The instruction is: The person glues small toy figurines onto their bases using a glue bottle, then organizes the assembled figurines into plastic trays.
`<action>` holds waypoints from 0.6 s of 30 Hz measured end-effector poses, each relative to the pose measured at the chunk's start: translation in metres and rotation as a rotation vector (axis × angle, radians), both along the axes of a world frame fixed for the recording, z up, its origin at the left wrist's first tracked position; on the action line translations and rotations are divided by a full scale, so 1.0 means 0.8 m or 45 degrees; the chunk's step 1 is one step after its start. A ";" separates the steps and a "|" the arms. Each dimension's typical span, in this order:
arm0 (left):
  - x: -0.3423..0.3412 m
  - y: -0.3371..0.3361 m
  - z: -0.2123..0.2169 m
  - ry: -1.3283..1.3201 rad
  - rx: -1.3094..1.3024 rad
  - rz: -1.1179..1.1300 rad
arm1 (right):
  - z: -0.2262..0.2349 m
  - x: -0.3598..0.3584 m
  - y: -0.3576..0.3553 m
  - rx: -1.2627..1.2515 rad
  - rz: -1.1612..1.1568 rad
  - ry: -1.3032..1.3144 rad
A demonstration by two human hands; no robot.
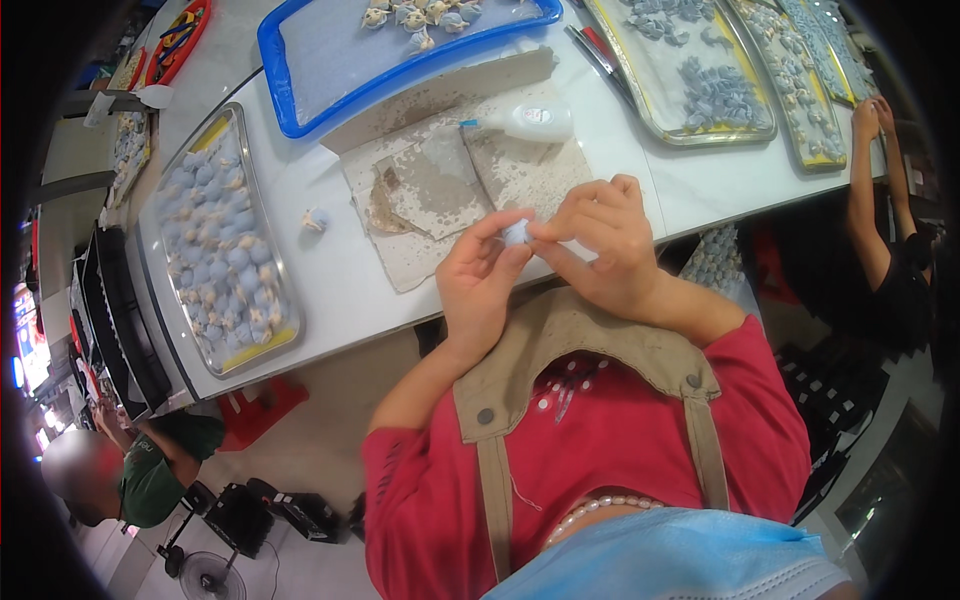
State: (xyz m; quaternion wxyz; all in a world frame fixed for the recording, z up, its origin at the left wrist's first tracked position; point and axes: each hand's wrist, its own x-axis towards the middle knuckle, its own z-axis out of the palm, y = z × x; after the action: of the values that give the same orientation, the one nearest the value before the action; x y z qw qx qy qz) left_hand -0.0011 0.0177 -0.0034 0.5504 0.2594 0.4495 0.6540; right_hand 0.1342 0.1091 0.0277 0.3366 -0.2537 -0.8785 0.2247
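Observation:
Between my two hands, just over the near edge of the cardboard, is a small pale blue-grey figurine part (pixel 516 233). My left hand (pixel 478 278) pinches it between thumb and fingers. My right hand (pixel 603 240) presses thumb and forefinger against its right side, the other fingers curled. Its finer shape is hidden by my fingers. Beneath and beyond my hands lies a worn, stained cardboard sheet (pixel 520 180). A white squeeze bottle (pixel 540 122) with a blue tip lies on its side there. Left of the cardboard, a single blue-and-cream figurine piece (pixel 315 218) sits on the white table (pixel 340 270).
At left stands a metal tray (pixel 290 345) full of round blue-and-cream pieces. A blue-rimmed tray (pixel 285 110) holds cream figures at the back. More metal trays (pixel 655 125) of grey-blue parts stand at back right, beside tweezers (pixel 600 62). Other people sit at both sides.

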 end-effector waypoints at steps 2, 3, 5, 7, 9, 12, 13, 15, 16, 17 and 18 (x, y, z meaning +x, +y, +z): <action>0.001 0.000 0.001 0.011 0.010 0.001 | 0.001 0.002 0.005 0.005 0.026 0.002; 0.001 -0.002 0.001 0.039 0.000 -0.003 | 0.001 0.004 0.008 0.009 0.055 0.003; 0.000 -0.003 0.003 0.071 -0.012 -0.011 | 0.001 0.006 0.012 0.032 0.076 0.021; 0.001 -0.004 0.004 0.139 -0.023 -0.041 | 0.001 0.011 0.017 0.057 0.093 0.037; -0.001 -0.001 0.004 0.167 0.031 -0.053 | 0.001 0.016 0.022 0.119 0.155 0.050; 0.004 0.004 0.015 0.148 0.126 -0.069 | -0.002 0.021 0.031 -0.188 0.196 0.220; 0.007 0.006 0.018 0.097 0.164 -0.074 | -0.001 0.023 0.031 -0.190 0.184 0.225; 0.006 0.003 0.015 0.121 0.169 -0.134 | 0.004 0.021 0.031 -0.791 0.241 0.371; 0.005 0.002 0.016 0.142 0.176 -0.181 | 0.002 0.022 0.030 -0.793 0.235 0.379; 0.005 0.001 0.017 0.146 0.171 -0.189 | -0.002 0.023 0.030 -0.918 0.361 0.327; 0.005 0.003 0.020 0.175 0.185 -0.211 | -0.005 0.025 0.031 -1.043 0.492 0.269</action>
State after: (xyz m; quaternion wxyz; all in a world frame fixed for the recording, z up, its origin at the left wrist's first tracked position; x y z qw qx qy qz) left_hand 0.0031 0.0203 0.0122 0.5502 0.3788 0.4147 0.6179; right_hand 0.1539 0.1342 0.0235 0.2485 -0.1731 -0.7094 0.6364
